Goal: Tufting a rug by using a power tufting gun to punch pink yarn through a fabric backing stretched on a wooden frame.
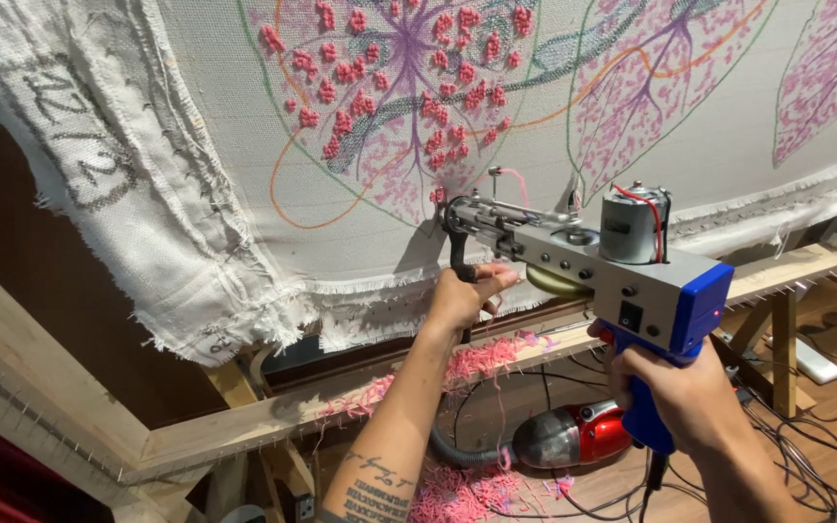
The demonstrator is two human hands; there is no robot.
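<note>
You held the tufting gun [583,257] with both hands, its needle tip pressed against the stretched cloth [244,165] at about twelve o'clock from your left hand [462,295]. That hand was curled around the black front grip; your right hand [685,392] was clenched on the blue handle at four o'clock. The pink flower [399,87] looked only partly filled with tufts, its lower petals and the leaves [651,87] mostly outline. Pink yarn scraps [477,358] lay on the wooden frame [244,421].

Hidden and cut-off parts around the tufting gun [583,261]

The right hand [675,392] is covering the gun's blue grip; the red vacuum cleaner [573,436] is sitting partly behind that arm; the stretched cloth [244,165] is running off the top edge.
</note>
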